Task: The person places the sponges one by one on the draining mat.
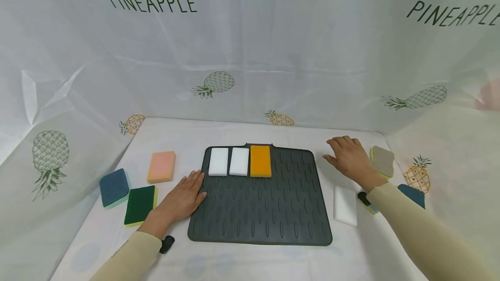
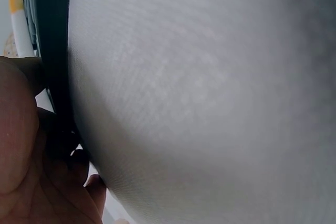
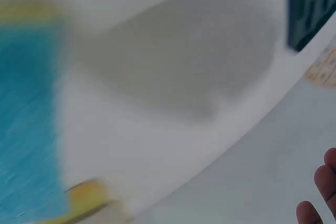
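A dark grey ridged mat (image 1: 259, 211) lies on the white cloth. Along its far edge two white sponges, a left one (image 1: 218, 162) and a right one (image 1: 239, 162), stand side by side with an orange sponge (image 1: 260, 161). My left hand (image 1: 183, 198) rests at the mat's left edge, fingers extended and thumb over the rim. In the left wrist view, that hand (image 2: 47, 182) touches the dark edge. To the right of the mat, my right hand (image 1: 350, 157) is raised above the cloth, holding nothing; its fingertips (image 3: 326, 179) show in the right wrist view.
On the left lie a pink-orange sponge (image 1: 161, 167), a blue sponge (image 1: 114, 187) and a green-and-yellow sponge (image 1: 140, 205). On the right are a white sponge (image 1: 345, 206), a grey-beige sponge (image 1: 383, 161) and a dark blue one (image 1: 413, 195); a blue-and-yellow sponge (image 3: 29, 119) is partly under my right forearm.
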`<state>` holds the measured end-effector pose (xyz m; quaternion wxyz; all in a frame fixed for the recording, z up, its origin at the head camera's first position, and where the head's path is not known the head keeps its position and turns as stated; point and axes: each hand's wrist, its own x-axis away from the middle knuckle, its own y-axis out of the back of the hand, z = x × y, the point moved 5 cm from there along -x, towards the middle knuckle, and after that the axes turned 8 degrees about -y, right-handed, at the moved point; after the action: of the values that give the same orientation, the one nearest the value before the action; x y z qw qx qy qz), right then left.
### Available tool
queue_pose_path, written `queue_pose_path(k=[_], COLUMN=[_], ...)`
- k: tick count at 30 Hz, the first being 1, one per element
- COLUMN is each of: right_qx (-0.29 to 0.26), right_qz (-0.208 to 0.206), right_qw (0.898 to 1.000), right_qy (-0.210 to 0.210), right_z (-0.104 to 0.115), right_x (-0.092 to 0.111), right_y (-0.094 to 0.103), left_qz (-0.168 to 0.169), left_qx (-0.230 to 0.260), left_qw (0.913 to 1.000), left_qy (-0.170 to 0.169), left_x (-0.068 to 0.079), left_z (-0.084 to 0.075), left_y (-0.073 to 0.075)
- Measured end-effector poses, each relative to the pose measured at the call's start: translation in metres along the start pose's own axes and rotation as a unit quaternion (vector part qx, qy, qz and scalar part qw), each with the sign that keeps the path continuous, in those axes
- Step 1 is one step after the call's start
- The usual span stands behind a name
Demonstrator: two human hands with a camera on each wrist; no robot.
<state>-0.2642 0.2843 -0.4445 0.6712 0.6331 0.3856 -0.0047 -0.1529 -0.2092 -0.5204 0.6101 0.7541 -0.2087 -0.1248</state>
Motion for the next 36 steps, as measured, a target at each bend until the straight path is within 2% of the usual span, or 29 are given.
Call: queue_pose_path(k=[2,4,9,13,22,29,36], right_qx=[0.009,0.018,0.048,0.059,0.072,0.041,0.032], right_qz=[-0.006,0.007,0.093,0.137,0.177,0.191,0.220], right_qw=[1.000,1.000,0.991,0.982,0.970,0.958,0.947], right_qy=[-0.006,-0.024,-0.087,-0.119,-0.151,-0.212,-0.232], right_z=[-0.019,-0.039,-0.083,-0.105,-0.126,-0.137,-0.144], right_x=[0.014,0.028,0.063,0.084,0.109,0.116,0.114], right_y=[0.007,0.015,0.032,0.037,0.030,0.027,0.025], left_qz=[-0.001,-0.001,0.000,-0.003,-0.004,-0.003,-0.001], left_qx=[0.001,0.000,0.002,0.004,0.004,0.006,0.004], left_qw=[1.0000,1.0000,1.0000,1.0000,1.0000,1.0000,1.0000], left_qy=[-0.001,-0.001,0.005,0.007,0.006,0.004,0.004], left_x=[0.000,0.000,0.000,0.001,0.000,-0.001,-0.002], left_z=[0.000,0.001,0.003,0.004,0.005,0.002,0.002], left_y=[0.000,-0.001,-0.004,-0.005,-0.007,-0.005,-0.004])
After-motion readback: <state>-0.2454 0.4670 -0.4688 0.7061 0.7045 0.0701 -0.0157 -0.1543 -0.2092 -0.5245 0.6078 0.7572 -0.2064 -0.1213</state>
